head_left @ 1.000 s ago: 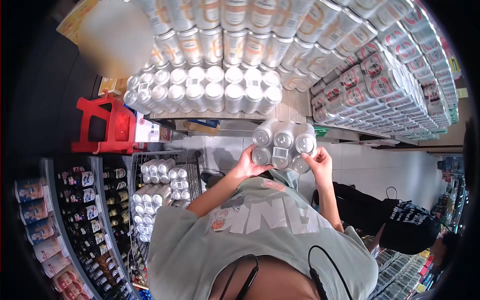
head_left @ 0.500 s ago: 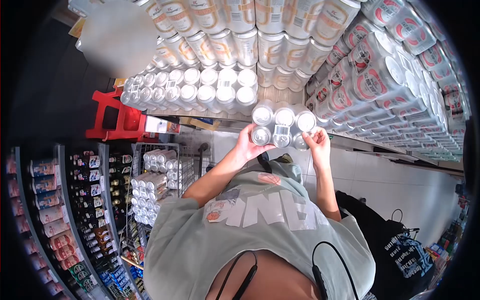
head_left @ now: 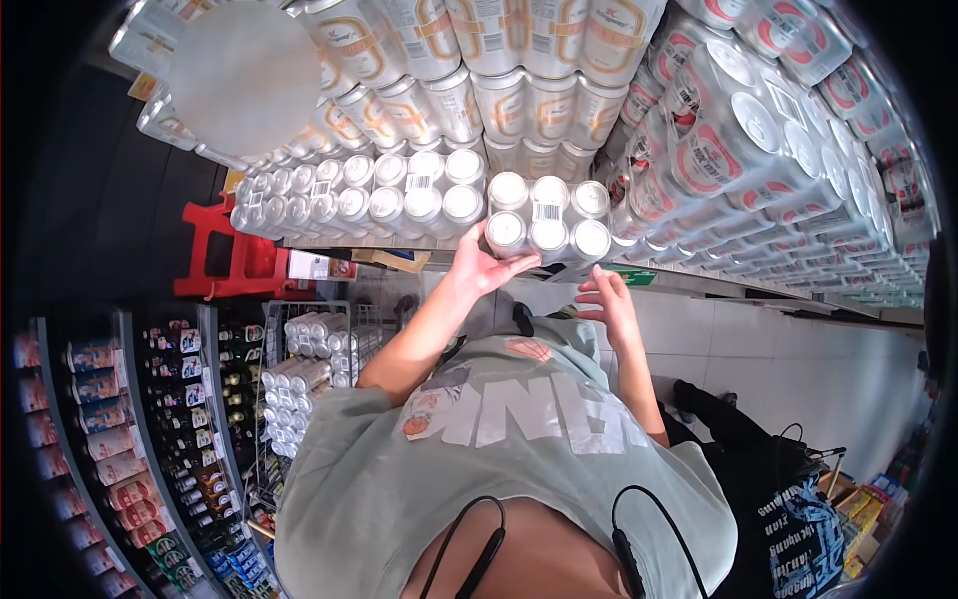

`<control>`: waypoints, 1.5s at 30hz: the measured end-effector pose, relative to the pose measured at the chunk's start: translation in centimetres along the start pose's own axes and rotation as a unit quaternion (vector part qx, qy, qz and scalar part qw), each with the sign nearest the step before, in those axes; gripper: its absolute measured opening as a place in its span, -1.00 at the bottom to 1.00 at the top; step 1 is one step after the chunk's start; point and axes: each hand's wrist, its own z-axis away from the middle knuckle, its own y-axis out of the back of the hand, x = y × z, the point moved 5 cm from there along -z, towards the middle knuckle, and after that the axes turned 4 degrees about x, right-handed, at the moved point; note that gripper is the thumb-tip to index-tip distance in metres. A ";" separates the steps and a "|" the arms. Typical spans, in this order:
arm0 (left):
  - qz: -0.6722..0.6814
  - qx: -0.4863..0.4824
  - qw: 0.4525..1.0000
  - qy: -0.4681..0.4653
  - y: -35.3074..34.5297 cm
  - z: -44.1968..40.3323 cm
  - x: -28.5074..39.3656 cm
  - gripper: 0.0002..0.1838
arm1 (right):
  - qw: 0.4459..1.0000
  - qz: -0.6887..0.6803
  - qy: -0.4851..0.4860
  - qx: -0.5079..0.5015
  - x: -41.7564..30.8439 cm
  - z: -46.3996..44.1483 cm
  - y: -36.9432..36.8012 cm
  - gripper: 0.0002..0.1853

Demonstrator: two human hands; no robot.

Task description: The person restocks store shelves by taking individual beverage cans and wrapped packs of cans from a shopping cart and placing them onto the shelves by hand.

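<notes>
A shrink-wrapped six-pack of silver cans [head_left: 549, 218] stands at the front edge of the display shelf, right of a row of similar packs [head_left: 386, 188]. My left hand [head_left: 484, 268] touches the pack's lower left side, its fingers stretched out along the front. Just below the pack's right end is my right hand [head_left: 607, 298], apart from it, with its fingers spread and nothing in them. Upright cans with orange marking [head_left: 502, 105] stand stacked behind the pack.
Packs with red marking [head_left: 710, 150] are stacked to the right. A wire cart [head_left: 299, 374] holding can packs stands at the lower left, near a red stool [head_left: 232, 250] and bottle shelves [head_left: 180, 429]. A person in dark clothes [head_left: 743, 459] is at the lower right.
The six-pack has moved forward from between my hands to the shelf edge, into line with the row. My right hand has let go and drawn back; my left hand still touches it.
</notes>
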 end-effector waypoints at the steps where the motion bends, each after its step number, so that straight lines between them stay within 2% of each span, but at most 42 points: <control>1: 0.002 0.000 1.000 -0.001 0.2 -0.1 0.0 -0.13 | 0.998 -0.013 -0.021 -0.063 0.6 0.0 -1.3 -0.50; 2: 0.005 -0.007 1.000 -0.016 0.4 -0.2 0.1 -0.08 | 0.998 -0.012 -0.022 -0.064 0.7 -0.1 -2.5 -0.50; 4: 0.006 -0.014 0.999 -0.032 0.4 -0.1 0.0 -0.03 | 0.987 -0.045 0.065 -0.137 -0.3 -0.9 -5.5 -0.51; 6: -0.014 0.020 0.996 -0.088 0.5 0.3 -0.1 -0.02 | 0.987 -0.043 0.066 -0.140 0.2 -3.6 -6.3 -0.53; 11: 0.018 -0.010 0.996 -0.088 1.9 -1.4 1.2 -0.04 | 0.988 -0.077 0.106 -0.085 0.4 -6.0 -8.0 -0.71; 13: -0.024 -0.012 0.988 -0.150 1.6 -1.1 0.8 -0.09 | 0.987 -0.060 0.122 -0.083 0.7 -7.5 -7.7 -0.74; 14: -0.017 0.015 0.988 -0.156 1.7 -0.9 0.6 -0.21 | 0.986 -0.052 0.139 -0.082 0.5 -7.7 -7.6 -0.77; 15: -0.007 0.011 0.987 -0.158 2.1 -0.7 0.6 -0.21 | 0.986 -0.043 0.139 -0.086 0.5 -7.6 -7.5 -0.77; 17: -0.101 -0.035 0.982 -0.155 3.0 0.1 0.8 -0.40 | 0.988 -0.024 0.128 -0.088 0.8 -7.3 -7.4 -0.84; 18: -0.088 -0.039 0.982 -0.161 4.1 0.6 1.1 -0.40 | 0.987 -0.024 0.117 -0.105 1.2 -7.5 -7.4 -0.88; 19: -0.141 -0.056 0.979 -0.137 5.2 1.1 1.2 -0.49 | 0.987 -0.010 0.115 -0.116 1.5 -7.7 -7.4 -0.88; 20: -0.190 -0.071 0.972 -0.118 6.4 1.6 1.3 -0.58 | 0.988 0.031 0.093 -0.117 2.1 -7.7 -7.4 -0.88; 21: -0.168 -0.073 0.974 -0.136 8.2 1.7 1.8 -0.58 | 0.987 0.076 0.071 -0.122 3.0 -7.9 -7.4 -0.89; 23: -0.204 0.013 0.971 -0.128 13.1 1.9 2.5 -0.64 | 0.978 0.132 0.073 -0.145 4.8 -7.8 -8.0 -0.88; 25: -0.166 0.033 0.972 -0.164 16.5 3.3 3.2 -0.65 | 0.968 0.184 0.066 -0.156 6.5 -7.6 -8.7 -0.88; 27: -0.154 0.112 0.965 -0.183 19.4 5.3 3.4 -0.69 | 0.946 0.235 0.063 -0.215 8.9 -7.9 -10.0 -0.90; 32: -0.053 0.108 0.956 -0.267 25.1 9.6 5.0 -0.75 | 0.880 0.328 0.023 -0.343 12.4 -6.9 -16.8 -0.92; 34: -0.054 0.125 0.936 -0.324 26.7 11.9 6.4 -0.72 | 0.833 0.345 0.094 -0.422 13.1 -6.0 -21.0 -0.93; 35: -0.039 0.122 0.934 -0.334 27.4 13.1 6.9 -0.72 | 0.823 0.354 0.095 -0.434 13.1 -5.6 -23.0 -0.93; 37: -0.046 0.147 0.912 -0.379 28.8 16.2 8.1 -0.71 | 0.754 0.408 0.157 -0.491 12.5 -4.1 -27.8 -0.91; 41: -0.007 0.157 0.894 -0.420 32.2 20.6 10.1 -0.75 | 0.684 0.488 0.171 -0.515 12.3 -1.5 -36.9 -0.90; 43: 0.011 0.159 0.885 -0.438 33.9 22.9 10.9 -0.76 | 0.664 0.476 0.201 -0.541 12.5 0.5 -41.2 -0.91; 45: 0.047 0.174 0.865 -0.468 36.0 24.9 11.8 -0.77 | 0.677 0.473 0.138 -0.547 14.2 1.6 -44.5 -0.90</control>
